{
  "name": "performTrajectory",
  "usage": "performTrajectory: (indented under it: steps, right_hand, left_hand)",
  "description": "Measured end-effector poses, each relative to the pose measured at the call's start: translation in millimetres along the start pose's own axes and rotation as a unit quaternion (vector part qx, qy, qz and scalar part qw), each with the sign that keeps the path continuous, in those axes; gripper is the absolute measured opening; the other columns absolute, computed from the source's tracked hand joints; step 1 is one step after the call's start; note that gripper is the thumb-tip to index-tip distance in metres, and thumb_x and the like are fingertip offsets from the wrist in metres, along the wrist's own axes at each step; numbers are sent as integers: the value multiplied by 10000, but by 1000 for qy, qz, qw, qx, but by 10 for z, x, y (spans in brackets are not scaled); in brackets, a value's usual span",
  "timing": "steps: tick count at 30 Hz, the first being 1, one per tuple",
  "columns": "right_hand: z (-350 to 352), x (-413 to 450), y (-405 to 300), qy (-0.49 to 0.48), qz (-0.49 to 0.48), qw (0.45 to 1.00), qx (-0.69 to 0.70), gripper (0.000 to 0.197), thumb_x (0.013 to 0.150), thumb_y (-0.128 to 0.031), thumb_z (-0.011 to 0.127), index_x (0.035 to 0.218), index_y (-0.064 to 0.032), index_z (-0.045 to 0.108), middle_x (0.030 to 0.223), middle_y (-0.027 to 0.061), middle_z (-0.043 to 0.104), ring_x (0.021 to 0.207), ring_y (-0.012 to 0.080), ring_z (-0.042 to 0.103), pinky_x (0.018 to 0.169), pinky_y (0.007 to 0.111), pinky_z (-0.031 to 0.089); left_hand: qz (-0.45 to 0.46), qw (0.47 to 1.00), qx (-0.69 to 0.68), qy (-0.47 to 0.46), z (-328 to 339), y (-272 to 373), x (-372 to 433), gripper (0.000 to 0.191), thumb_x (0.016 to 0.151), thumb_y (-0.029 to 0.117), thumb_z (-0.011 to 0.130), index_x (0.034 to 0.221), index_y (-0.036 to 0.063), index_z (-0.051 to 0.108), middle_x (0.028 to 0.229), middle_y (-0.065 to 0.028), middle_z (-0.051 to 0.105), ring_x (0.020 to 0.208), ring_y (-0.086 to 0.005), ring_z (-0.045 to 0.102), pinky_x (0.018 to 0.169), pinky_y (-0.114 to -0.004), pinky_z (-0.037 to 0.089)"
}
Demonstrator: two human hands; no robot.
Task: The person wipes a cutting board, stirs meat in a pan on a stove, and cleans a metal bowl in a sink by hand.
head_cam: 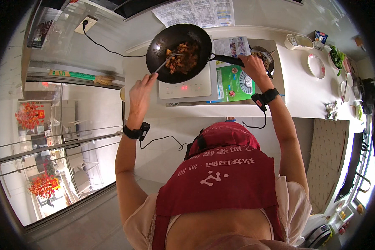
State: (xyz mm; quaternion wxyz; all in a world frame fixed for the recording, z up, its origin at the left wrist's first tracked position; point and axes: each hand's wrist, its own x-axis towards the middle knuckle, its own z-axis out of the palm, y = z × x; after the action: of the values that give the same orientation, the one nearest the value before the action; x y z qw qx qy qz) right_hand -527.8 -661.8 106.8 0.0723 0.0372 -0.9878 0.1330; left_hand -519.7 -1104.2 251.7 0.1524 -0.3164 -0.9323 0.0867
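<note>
A black wok (pixel 157 67) rests on or just above a white induction cooker (pixel 186 91) whose display is lit red. Browned, diced food (pixel 184 64) lies in the wok's base and up its right side. My right hand (pixel 253 66) grips the wok's black handle (pixel 226 59). From the left, my left hand (pixel 141 92) holds a thin metal utensil (pixel 163 65); its end sits among the food pieces, so its exact kind is hard to tell. Whether the wok touches the cooker's plate is hidden beneath it.
A second pan (pixel 265 54) with food sits right of the handle, beside a green printed sheet (pixel 234 84). Further right are a patterned plate (pixel 316 66), leafy greens (pixel 337 57) and a crumpled plastic bag (pixel 332 111). A black power cord (pixel 112 52) runs from the wall socket (pixel 86 25).
</note>
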Motion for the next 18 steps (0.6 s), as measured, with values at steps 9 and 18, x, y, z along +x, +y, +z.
performTrajectory:
  steps: [9, 18]
  right_hand:
    - [7, -27, 22, 11, -11, 999, -31, 347, 850, -171, 731, 1190, -117, 690, 896, 188, 708, 826, 370, 708, 737, 468, 576]
    - [-9, -46, 32, 15, -13, 1000, 2, 327, 860, -168, 719, 1182, -126, 688, 921, 189, 715, 841, 369, 716, 736, 479, 579]
  left_hand:
    - [-16, 998, 30, 44, -116, -27, 28, 638, 828, 10, 625, 1430, 210, 565, 1249, -53, 641, 835, -247, 622, 723, -344, 553]
    - [3, 998, 54, 28, 274, 119, -42, 641, 835, 22, 640, 1445, 200, 550, 1336, -51, 604, 846, -230, 601, 768, -346, 541]
